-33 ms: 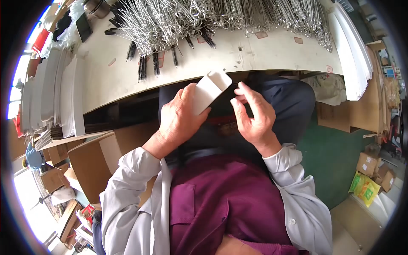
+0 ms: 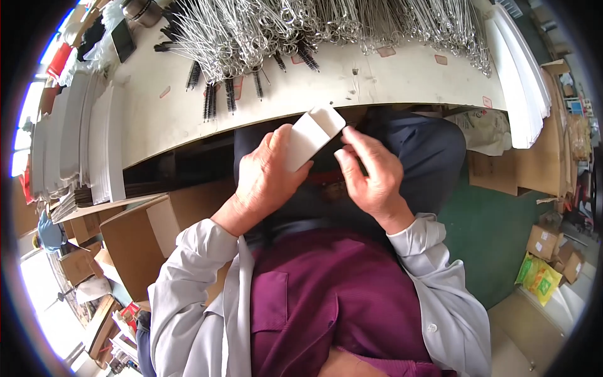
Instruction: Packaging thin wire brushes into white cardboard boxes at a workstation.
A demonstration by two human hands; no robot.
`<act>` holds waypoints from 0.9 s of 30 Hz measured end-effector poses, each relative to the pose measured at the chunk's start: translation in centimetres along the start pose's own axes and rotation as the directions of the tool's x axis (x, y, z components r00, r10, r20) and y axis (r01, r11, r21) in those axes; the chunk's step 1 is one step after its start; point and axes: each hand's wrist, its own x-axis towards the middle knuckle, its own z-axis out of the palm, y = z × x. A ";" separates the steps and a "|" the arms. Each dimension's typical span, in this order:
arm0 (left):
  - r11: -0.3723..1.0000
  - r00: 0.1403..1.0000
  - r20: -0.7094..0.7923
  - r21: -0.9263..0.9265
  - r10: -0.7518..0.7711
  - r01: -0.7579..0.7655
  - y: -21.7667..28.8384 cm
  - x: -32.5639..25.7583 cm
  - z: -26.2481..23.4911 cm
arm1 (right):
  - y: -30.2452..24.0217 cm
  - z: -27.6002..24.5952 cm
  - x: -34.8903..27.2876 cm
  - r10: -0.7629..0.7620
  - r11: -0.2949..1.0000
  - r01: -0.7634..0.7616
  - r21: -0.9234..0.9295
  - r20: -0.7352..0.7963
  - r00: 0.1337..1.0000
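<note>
One white carton [image 2: 312, 136], two hands, countless wire brushes [image 2: 301, 25] (heaped).

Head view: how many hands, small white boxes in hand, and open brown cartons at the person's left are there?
Hands: 2, the left hand and the right hand
Small white box, held in the left hand: 1
Open brown carton at the left: 1
Total: 4

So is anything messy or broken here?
Nothing looks broken. The wire brushes lie in a tangled heap on the table, a few strayed toward its edge. The left hand holds a small white box with its flap open.
</note>
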 end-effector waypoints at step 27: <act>0.974 0.996 0.085 -0.222 -0.014 0.033 -0.3 -2.4 3.8 | -1.9 2.6 -3.2 0.577 0.583 -0.685 0.438 0.370 0.728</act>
